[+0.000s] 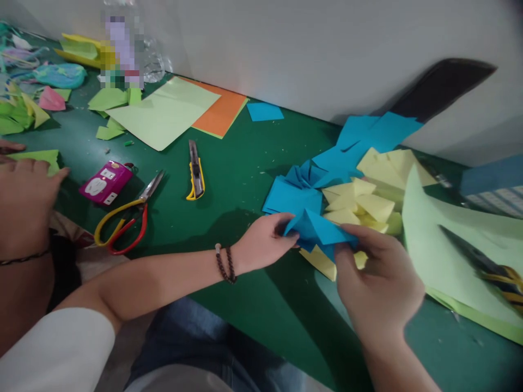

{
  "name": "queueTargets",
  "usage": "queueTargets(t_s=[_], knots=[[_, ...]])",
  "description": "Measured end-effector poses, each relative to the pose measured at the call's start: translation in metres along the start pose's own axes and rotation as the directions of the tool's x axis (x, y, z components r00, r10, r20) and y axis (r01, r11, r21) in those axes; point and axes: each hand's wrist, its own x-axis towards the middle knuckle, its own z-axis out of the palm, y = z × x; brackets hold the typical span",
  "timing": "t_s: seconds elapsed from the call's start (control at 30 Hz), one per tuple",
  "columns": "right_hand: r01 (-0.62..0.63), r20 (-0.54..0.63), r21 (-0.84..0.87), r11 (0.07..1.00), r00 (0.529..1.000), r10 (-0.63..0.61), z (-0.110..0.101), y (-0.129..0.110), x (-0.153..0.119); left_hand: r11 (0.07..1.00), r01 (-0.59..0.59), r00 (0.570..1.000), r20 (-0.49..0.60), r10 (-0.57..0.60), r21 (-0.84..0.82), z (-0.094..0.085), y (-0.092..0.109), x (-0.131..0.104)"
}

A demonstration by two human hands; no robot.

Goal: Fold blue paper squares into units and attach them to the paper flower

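A partly folded piece of blue paper (314,227) is held up between both hands, just above the green table. My left hand (265,239), with a beaded bracelet at its wrist, pinches the paper's left end. At the right end, thumb and fingers of my right hand (378,277) close on a corner. Behind it lie several folded blue paper pieces (292,196) and a heap of folded pale yellow paper pieces (359,201). A small yellow piece (321,262) lies under the held paper.
Left of my hands are a yellow-edged box cutter (196,171), scissors (139,209) and a purple power adapter (107,182). At right, dark-bladed scissors (478,253) rest on light green sheets (429,239). Another person's hand (30,190) works at far left. A wall (286,49) bounds the table.
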Motion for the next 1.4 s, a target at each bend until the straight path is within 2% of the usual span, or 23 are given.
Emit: queueTargets(t_s=[0.1, 0.17, 0.37, 0.5, 0.63, 0.73, 0.83, 1.03, 1.2, 1.27, 1.33, 1.4], knots=[[0.116, -0.053, -0.052, 0.992, 0.992, -0.119, 0.003, 0.0, -0.001, 0.991, -0.02, 1.0, -0.019, 0.023, 0.136, -0.001, 0.001, -0.002], [0.148, -0.074, -0.024, 0.989, 0.986, -0.15, 0.004, 0.0, -0.002, 0.985, 0.005, 1.0, -0.031, 0.0, 0.175, -0.001, 0.003, -0.004], [0.008, -0.076, -0.08, 0.997, 0.997, -0.014, 0.005, -0.001, -0.003, 0.99, 0.045, 0.999, 0.0, -0.045, 0.136, 0.001, 0.003, -0.006], [0.034, -0.036, -0.007, 0.999, 0.999, -0.035, 0.008, -0.005, -0.003, 0.998, 0.06, 0.997, -0.04, -0.059, 0.021, 0.002, 0.002, -0.004], [0.109, -0.045, -0.066, 0.992, 0.993, -0.112, 0.009, -0.006, -0.005, 0.983, 0.059, 0.997, -0.033, -0.066, -0.171, 0.003, 0.003, -0.001], [0.274, -0.079, -0.039, 0.961, 0.958, -0.277, 0.008, -0.002, -0.006, 0.97, 0.07, 0.997, -0.024, -0.078, -0.234, 0.004, 0.001, 0.001], [0.388, -0.045, 0.002, 0.922, 0.921, -0.387, 0.007, 0.003, -0.005, 0.967, 0.082, 0.996, -0.014, -0.088, -0.242, 0.004, -0.003, 0.003], [0.453, -0.094, 0.014, 0.892, 0.888, -0.449, 0.01, 0.01, 0.0, 0.976, 0.05, 0.998, 0.05, -0.04, -0.212, 0.004, -0.003, 0.001], [0.563, -0.139, 0.014, 0.826, 0.819, -0.556, 0.013, 0.01, 0.002, 0.973, 0.062, 0.997, 0.063, -0.05, -0.221, 0.003, 0.004, -0.001], [0.506, -0.164, -0.006, 0.862, 0.85, -0.5, 0.014, 0.01, 0.001, 0.988, 0.016, 0.999, 0.053, -0.008, -0.153, 0.002, 0.005, -0.002], [0.368, -0.192, -0.059, 0.928, 0.908, -0.372, 0.015, 0.012, 0.0, 0.999, -0.04, 0.998, 0.054, 0.04, -0.019, 0.0, 0.005, -0.003], [0.267, -0.21, -0.096, 0.959, 0.936, -0.281, 0.015, 0.013, -0.002, 0.989, -0.084, 0.996, 0.037, 0.08, 0.119, -0.002, 0.005, -0.005]])
